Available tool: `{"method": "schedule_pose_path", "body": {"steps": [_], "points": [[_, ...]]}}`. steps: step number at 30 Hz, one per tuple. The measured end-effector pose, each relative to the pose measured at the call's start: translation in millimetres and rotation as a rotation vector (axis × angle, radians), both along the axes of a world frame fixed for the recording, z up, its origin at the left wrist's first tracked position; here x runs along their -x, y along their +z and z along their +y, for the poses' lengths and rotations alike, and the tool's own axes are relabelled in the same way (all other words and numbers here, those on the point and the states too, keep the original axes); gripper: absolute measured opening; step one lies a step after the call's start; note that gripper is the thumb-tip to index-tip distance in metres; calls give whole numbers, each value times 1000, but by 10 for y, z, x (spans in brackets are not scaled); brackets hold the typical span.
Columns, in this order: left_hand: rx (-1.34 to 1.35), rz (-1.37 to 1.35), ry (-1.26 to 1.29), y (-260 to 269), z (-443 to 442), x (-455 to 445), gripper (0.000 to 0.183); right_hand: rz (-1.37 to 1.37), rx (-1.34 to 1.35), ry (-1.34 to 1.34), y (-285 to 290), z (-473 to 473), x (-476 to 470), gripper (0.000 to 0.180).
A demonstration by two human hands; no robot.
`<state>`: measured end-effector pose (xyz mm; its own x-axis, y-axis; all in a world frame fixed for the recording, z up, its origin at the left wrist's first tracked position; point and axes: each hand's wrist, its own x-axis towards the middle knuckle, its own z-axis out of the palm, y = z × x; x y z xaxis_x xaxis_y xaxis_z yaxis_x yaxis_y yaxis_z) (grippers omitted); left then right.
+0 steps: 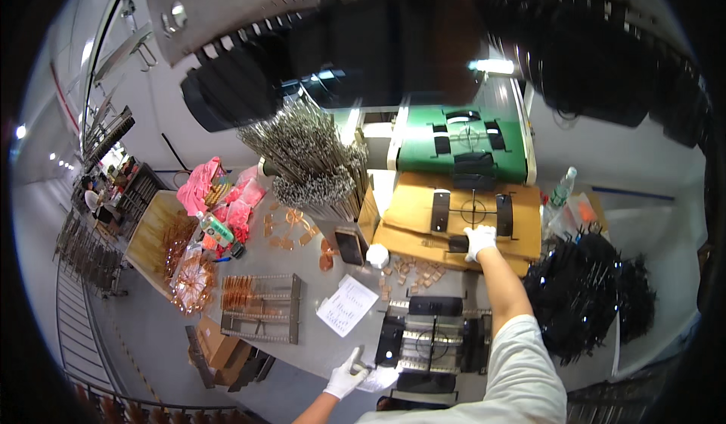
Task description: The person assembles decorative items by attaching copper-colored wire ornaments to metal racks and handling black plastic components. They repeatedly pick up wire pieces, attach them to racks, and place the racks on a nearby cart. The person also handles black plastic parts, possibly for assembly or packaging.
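My right hand, in a white glove, reaches onto a cardboard sheet at the lower black pad of a cross-shaped part; whether its fingers grip it is hard to tell. My left hand, also gloved, is at the table's front edge beside a small clear plastic piece, its thumb and index finger apart. Just right of it, a similar part with black pads rests on a metal rack. Another such part lies on the green conveyor belt.
Around stand a bundle of metal rods, a phone, a written sheet, a rack with copper-coloured pieces, bottles, a heap of black parts and small tan blocks. Black parts hang overhead. A person is far left.
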<state>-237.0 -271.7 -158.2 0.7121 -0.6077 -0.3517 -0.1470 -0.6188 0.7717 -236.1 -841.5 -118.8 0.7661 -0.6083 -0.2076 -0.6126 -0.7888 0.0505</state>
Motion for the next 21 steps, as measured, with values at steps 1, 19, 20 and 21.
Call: {"method": "schedule_pose_path", "body": {"steps": [1,19,20,21], "points": [[5,-23,-3,-1,50,-10,81,-49,-9,39,32,67,49,77],[463,290,330,301,140,-553,46,-552,200,-421,1391,994,3633,76],[464,299,313,444,90,-585,44,-541,167,-426,1264,954,3692,77],[470,306,297,595,36,-600,43,-560,128,-404,1173,935,3721,77]]}}
